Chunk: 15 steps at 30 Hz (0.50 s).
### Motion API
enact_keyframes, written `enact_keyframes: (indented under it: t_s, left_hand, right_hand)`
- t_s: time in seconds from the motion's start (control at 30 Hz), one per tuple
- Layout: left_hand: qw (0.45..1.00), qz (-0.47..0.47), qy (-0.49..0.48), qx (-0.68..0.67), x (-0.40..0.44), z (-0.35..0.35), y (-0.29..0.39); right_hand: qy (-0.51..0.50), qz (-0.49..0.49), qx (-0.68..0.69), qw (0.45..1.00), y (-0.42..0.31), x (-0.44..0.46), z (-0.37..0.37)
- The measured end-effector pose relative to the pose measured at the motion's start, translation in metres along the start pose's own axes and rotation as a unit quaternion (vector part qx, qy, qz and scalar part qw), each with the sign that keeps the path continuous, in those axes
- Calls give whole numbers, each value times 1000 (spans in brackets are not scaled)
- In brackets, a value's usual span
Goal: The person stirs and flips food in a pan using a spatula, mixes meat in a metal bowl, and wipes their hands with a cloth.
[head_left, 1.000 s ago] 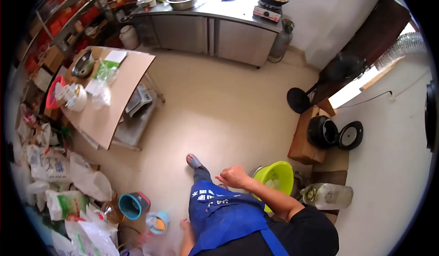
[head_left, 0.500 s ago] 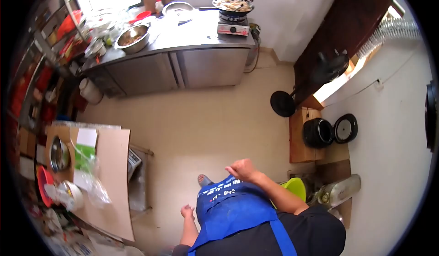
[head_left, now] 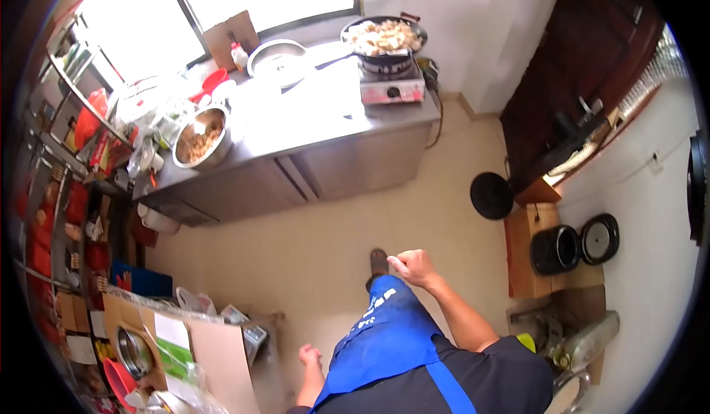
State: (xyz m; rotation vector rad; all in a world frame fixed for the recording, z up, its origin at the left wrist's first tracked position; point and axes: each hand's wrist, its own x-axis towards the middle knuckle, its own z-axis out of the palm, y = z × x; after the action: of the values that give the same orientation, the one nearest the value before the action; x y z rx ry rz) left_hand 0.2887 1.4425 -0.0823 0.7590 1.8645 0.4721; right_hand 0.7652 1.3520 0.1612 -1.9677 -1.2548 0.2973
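My right hand (head_left: 414,267) is held out in front of the blue apron (head_left: 388,340), fingers curled in and thumb along the top, with nothing seen in it. Lower down at my left side, my left hand (head_left: 310,355) hangs with its fingers loosely curled; it appears to hold nothing. Neither hand touches anything. One sandalled foot (head_left: 379,260) shows ahead of the apron. On the steel counter (head_left: 310,110) in front, a wok (head_left: 384,40) full of pale pieces of food stands on a portable gas stove (head_left: 392,88). A steel bowl (head_left: 201,144) of brownish food sits farther left.
To my left is a cardboard-covered table (head_left: 222,355) with a metal bowl (head_left: 134,353) and a red basin (head_left: 118,384). A rice cooker (head_left: 555,251) with its lid up stands on a wooden box (head_left: 521,255) at right. A gas cylinder (head_left: 592,340) lies near the wall.
I have moved forward: the counter, wok and bowl look nearer, and the left table has slid lower in view. One foot is now farther ahead. Both hands stay empty.
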Motion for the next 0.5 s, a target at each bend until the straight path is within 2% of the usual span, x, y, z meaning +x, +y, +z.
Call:
enact_keyframes:
  t_s: [0.07,0.1,0.13,0.2,0.27,0.33,0.37,0.43,0.47,0.5]
  left_hand:
    - [996,-74,49,6,-2,10,-2]
    - [996,-63,55,38,-4,17,10]
    - [993,-38,62,90,-6,27,22]
    - [957,73,69,271,3,42,45]
    - [938,120,80,316,17,57,69]
    - [951,106,86,277,31,73,92]
    - [967,77,90,227,34,87,113]
    - [991,-6,106,78,44,111,157]
    - [991,-6,102,85,64,119,167]
    - [996,-12,68,61,87,129,178]
  right_hand:
    - [16,78,21,997,19,56,-24]
    - [30,84,45,995,25,87,-40]
    - [49,84,66,993,31,129,-62]
    - [184,26,83,979,32,207,-107]
    - [262,20,81,962,20,276,-159]
    - [283,21,-22,959,-17,327,-211]
    - [280,21,-25,960,-25,349,-228]
    - [298,-100,-238,919,-32,387,-250]
    - [298,-92,-242,919,-33,401,-251]
    - [243,-53,-306,919,-35,411,-250]
